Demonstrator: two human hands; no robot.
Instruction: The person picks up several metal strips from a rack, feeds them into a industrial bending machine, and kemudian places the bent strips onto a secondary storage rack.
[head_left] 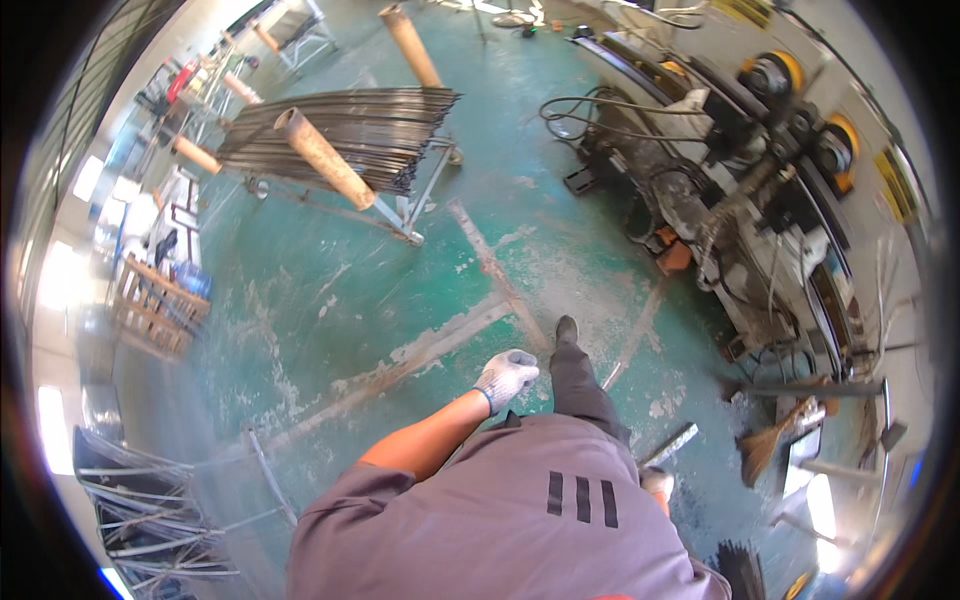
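Note:
My left hand [508, 378], in a white knit glove with a blue cuff, hangs in front of me above the green floor. Its fingers are curled in, and nothing shows in them. On my right side, my right hand [657, 483] shows only in part past the edge of my grey shirt, its fingers mostly hidden. A short, light metal bar [670, 445] juts out right beside that hand; whether the fingers grip it I cannot tell. One dark shoe [567, 330] is stepping forward on the floor.
Ahead to the left, a wheeled rack [400, 215] bears a stack of long dark rods [330, 130] between rusty upright tubes [325, 160]. A greasy machine [680, 200] with hoses lines the right, near a broom [770, 450]. A wooden pallet [160, 305] and metal frames [150, 510] stand left.

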